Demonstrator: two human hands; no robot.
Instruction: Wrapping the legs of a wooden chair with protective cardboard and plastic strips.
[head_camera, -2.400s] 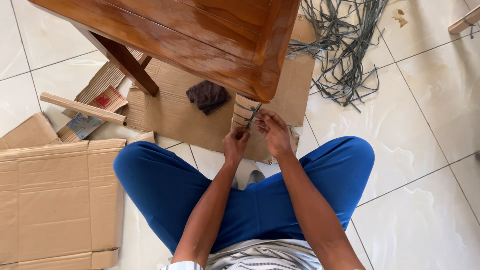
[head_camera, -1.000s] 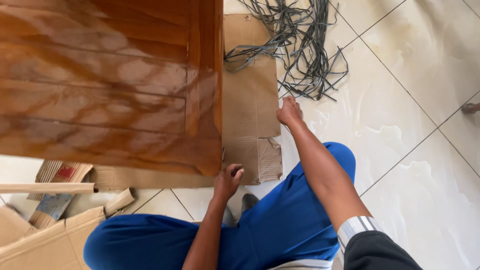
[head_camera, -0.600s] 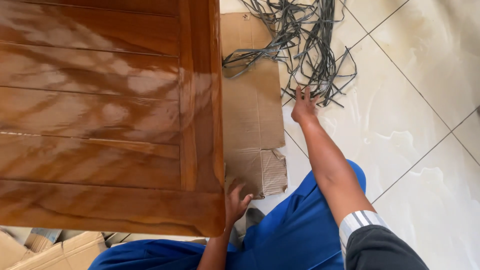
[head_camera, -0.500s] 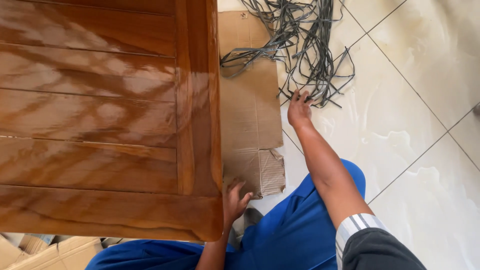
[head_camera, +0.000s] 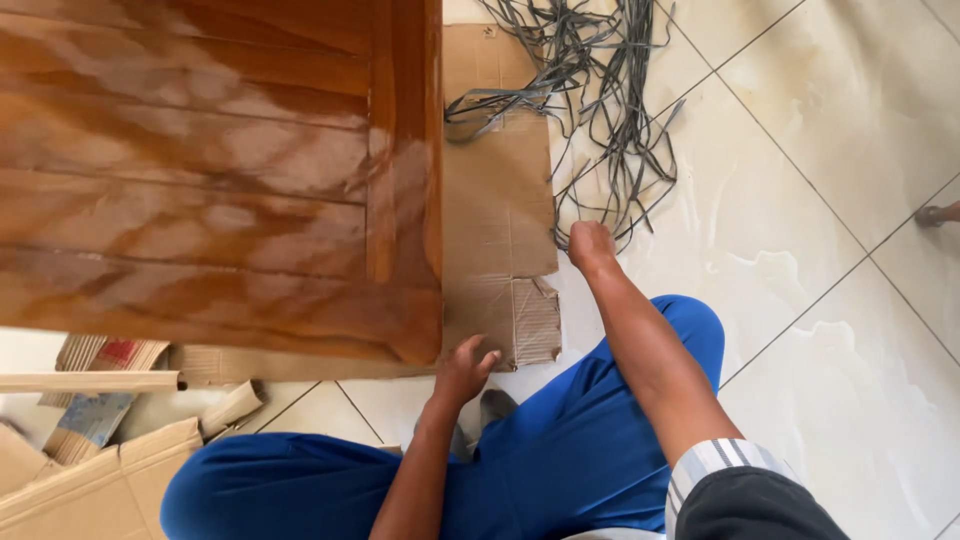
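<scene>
Since half a second ago the right hand (head_camera: 591, 246) has drawn back toward the body, away from the thick of the grey straps (head_camera: 600, 90), and its fingers, which were spread out then, have closed. It now sits as a loose fist at the near end of the tangle, just off the edge of the cardboard sheet (head_camera: 498, 200). A few strap ends run right up to the knuckles, and the hand seems to grip one or more of them, though the fingers curl under and hide what lies inside. The rest of the straps lie in a loose heap on the pale tiled floor (head_camera: 800, 180), spilling partly over the far end of the cardboard.

The left hand (head_camera: 463, 367) is low beside the corner of the glossy wooden table (head_camera: 220, 170). Its fingers are half bent and a little apart, the tips touching the crumpled near flap of the cardboard just under the table corner. It holds nothing that can be seen.

The person sits on the floor in blue trousers (head_camera: 560, 440), knees apart, with a striped sleeve on the right arm. To the left, under the table's edge, lie more cardboard pieces (head_camera: 90, 480) and a bare wooden slat (head_camera: 90, 381). At the far right edge a foot of another person (head_camera: 940, 213) shows on the tiles.
</scene>
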